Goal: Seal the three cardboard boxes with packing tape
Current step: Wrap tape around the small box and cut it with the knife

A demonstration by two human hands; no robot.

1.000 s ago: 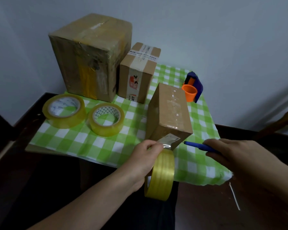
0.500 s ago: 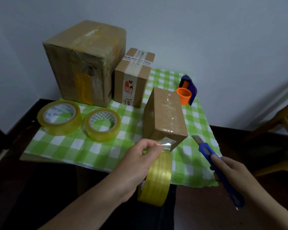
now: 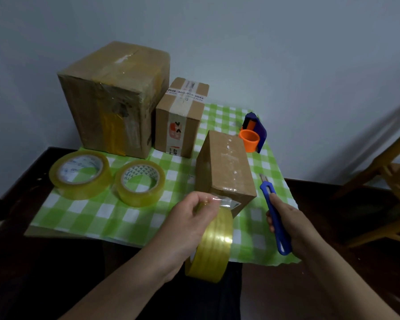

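Green checked cloth [image 3: 97,218] covers the table, with a big box [image 3: 116,98] and a middle box [image 3: 180,118] at the back. Nearest, the small box [image 3: 224,167] has clear tape running from it to a yellow roll [image 3: 214,245], pinched tight by the left hand [image 3: 189,225]. The right hand [image 3: 289,225] is wrapped around a blue cutter [image 3: 274,213] (blade out).

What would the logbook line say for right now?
left hand: holds tape roll, strip stuck on nearest box | right hand: holds blue knife, blade out | strip uncut
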